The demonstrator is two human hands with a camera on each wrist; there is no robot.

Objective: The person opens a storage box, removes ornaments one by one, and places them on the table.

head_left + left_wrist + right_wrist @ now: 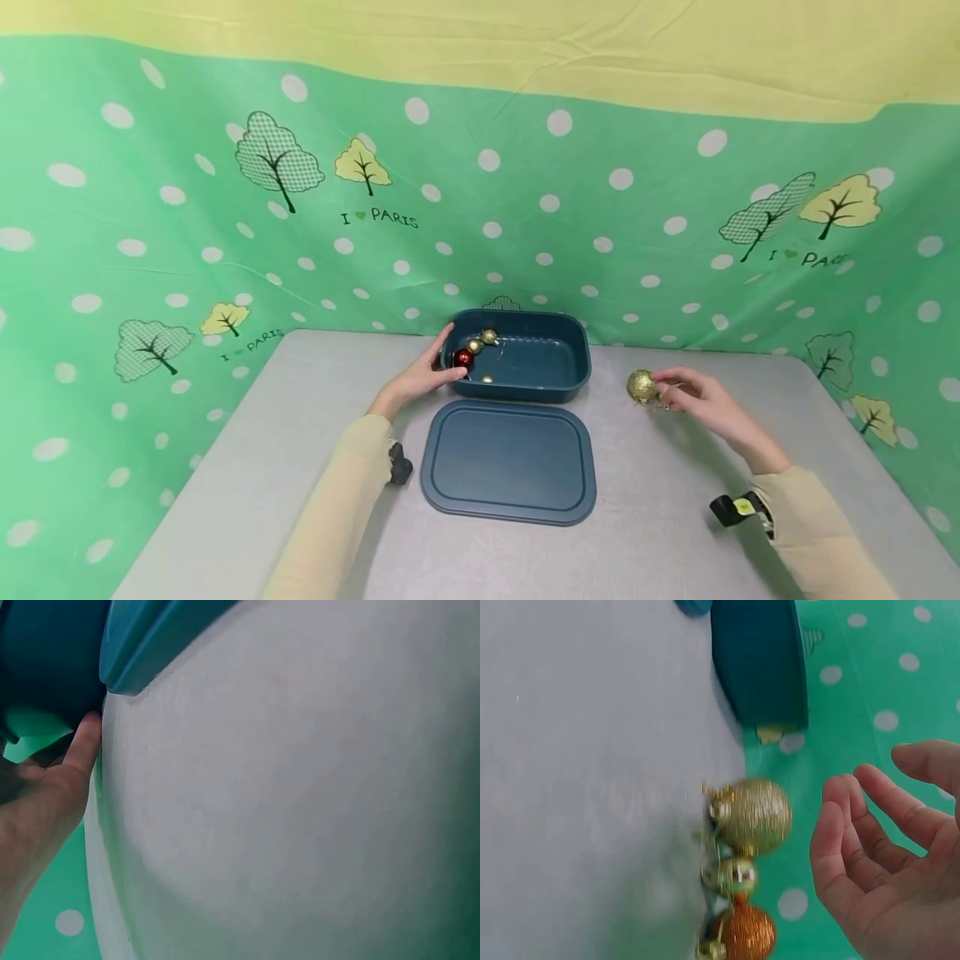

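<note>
A deep dark-blue box (551,387) stands at the back of the table, open at the top. Inside, toward its left end, lie a red bauble (463,358) and several small gold baubles (475,345). My left hand (416,379) holds the left end of the box, thumb at the front rim, fingers along the side. Right of the box, my right hand (693,396) is beside a gold bauble (641,386). The right wrist view shows a gap between its loosely bent fingers and the gold bauble (754,817), a small shiny bauble (737,877) and an orange bauble (746,934).
A flat blue lid (510,462) lies on the grey table (645,533), just in front of the box. Behind the table hangs a green cloth (517,208) with white dots and trees. Each wrist wears a small black camera (400,465).
</note>
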